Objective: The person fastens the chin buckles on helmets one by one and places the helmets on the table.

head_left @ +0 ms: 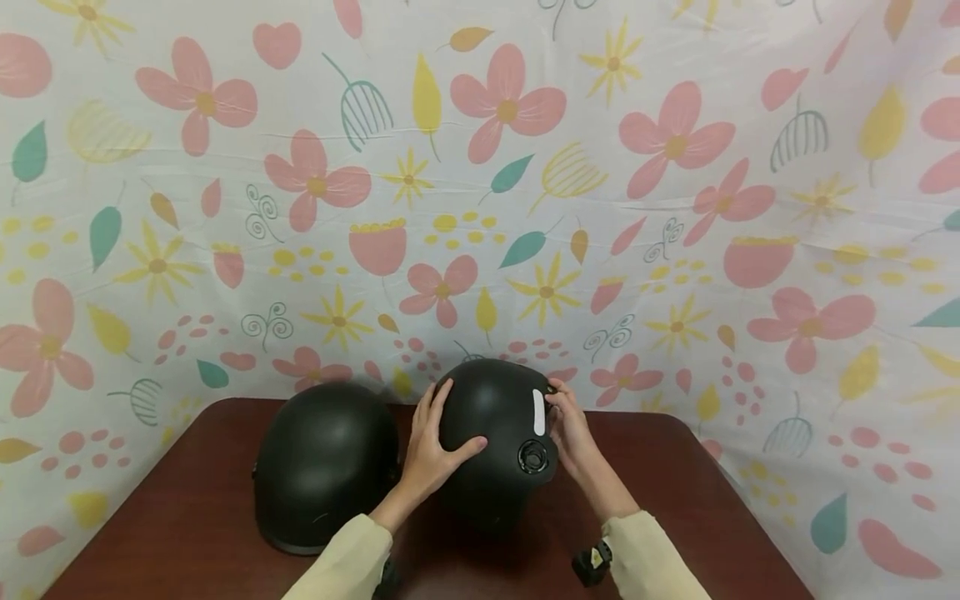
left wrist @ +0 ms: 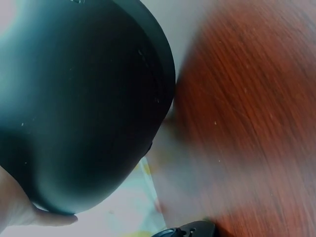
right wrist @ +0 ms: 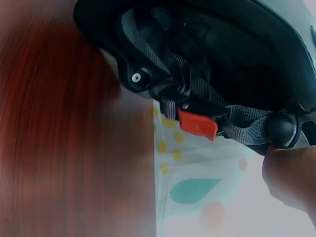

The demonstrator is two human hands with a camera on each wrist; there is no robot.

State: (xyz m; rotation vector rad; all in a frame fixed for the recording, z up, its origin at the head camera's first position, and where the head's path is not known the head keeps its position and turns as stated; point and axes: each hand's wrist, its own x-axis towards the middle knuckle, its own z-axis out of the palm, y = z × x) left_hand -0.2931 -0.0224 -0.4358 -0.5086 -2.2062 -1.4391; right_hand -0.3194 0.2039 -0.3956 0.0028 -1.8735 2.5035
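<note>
A matte black helmet (head_left: pixel 483 417) with a white strip and a round ring-shaped fitting on its side is tilted between both hands. My left hand (head_left: pixel 433 454) rests on the left of its shell, fingers spread fairly straight and thumb stretched across. With bent fingers my right hand (head_left: pixel 572 429) grips the right edge. In the right wrist view, the helmet's hollow underside shows grey webbing straps (right wrist: pixel 247 123), a red buckle piece (right wrist: pixel 198 124) and a fingertip beside a round black knob (right wrist: pixel 280 129). Smooth black shell (left wrist: pixel 94 98) fills much of the left wrist view.
A second black helmet (head_left: pixel 326 467) sits dome up to the left, close beside the first. Both are at a dark red-brown wooden table (head_left: pixel 660 492). Behind it hangs a white cloth (head_left: pixel 465 200) printed with flowers and leaves. A small black device (head_left: pixel 592 564) is at my right wrist.
</note>
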